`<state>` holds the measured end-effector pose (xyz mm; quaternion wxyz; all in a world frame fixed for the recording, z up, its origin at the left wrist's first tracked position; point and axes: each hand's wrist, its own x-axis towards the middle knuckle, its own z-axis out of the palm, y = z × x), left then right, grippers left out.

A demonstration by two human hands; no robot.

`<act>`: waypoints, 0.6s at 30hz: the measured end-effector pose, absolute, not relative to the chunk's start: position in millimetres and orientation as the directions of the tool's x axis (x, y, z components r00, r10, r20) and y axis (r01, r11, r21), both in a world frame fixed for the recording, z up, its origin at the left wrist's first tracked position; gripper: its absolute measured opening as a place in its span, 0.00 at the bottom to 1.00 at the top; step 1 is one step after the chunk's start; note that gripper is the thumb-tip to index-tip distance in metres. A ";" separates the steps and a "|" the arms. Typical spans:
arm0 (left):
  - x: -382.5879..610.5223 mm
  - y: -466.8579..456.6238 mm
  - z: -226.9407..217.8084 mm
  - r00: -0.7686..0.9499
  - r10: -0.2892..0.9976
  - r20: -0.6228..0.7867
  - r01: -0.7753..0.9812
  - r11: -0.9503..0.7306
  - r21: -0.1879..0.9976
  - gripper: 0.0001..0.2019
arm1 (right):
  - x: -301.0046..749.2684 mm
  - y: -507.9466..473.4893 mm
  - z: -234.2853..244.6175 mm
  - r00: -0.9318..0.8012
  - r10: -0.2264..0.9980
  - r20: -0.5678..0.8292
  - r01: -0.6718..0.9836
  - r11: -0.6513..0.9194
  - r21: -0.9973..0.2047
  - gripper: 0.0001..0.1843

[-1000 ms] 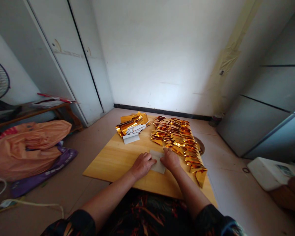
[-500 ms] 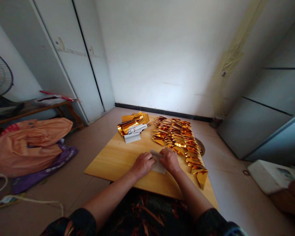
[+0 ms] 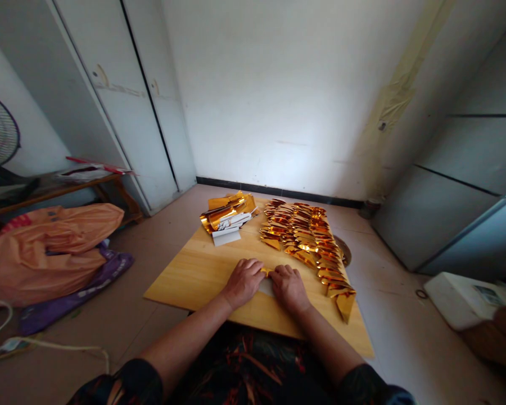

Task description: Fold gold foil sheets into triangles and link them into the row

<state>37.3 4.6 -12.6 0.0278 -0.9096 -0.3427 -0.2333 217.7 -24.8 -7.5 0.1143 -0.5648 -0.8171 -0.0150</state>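
Note:
My left hand [image 3: 245,281] and my right hand [image 3: 290,286] are closed on the two sides of one small sheet of foil paper [image 3: 266,287] near the table's front edge. The sheet's pale side shows between them, and along its far edge a folded strip shows gold. My fingertips hide most of that fold. Just beyond my right hand, rows of folded gold foil paper pieces [image 3: 299,228] lie overlapping on the table. Further off to the left sits a pile of gold foil sheets [image 3: 231,205], with a pale sheet [image 3: 226,237] at its front.
The wooden table [image 3: 185,275] stands on a tiled floor. To the left are an orange bag [image 3: 46,247], a purple bag [image 3: 76,289], a cable [image 3: 67,345] and a bench [image 3: 120,194]. A white box [image 3: 461,301] sits at the right, near a grey cabinet [image 3: 447,208].
The far edge of the sheet has been folded over toward me, and gold now shows there. My right hand has moved slightly down; my left hand has barely shifted.

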 end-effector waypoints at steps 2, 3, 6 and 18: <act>37.0 5.9 -13.9 0.683 0.609 0.403 0.630 -0.771 0.097 0.08 | 217.3 -26.4 -7.9 -0.339 0.915 0.217 0.926 0.366 -0.098 0.09; 36.9 6.2 -14.7 0.687 0.615 0.387 0.637 -0.766 0.088 0.08 | 217.6 -27.9 -8.1 -0.343 0.912 0.225 0.924 0.371 -0.096 0.09; 36.6 5.7 -15.7 0.684 0.635 0.360 0.661 -0.748 0.064 0.08 | 222.8 -35.8 -9.1 -0.369 0.894 0.253 0.909 0.404 -0.100 0.09; 39.1 -7.9 -4.1 0.705 0.660 0.260 0.681 -0.732 0.011 0.16 | 259.3 -56.3 -13.8 -0.447 0.821 0.355 0.812 0.539 -0.224 0.13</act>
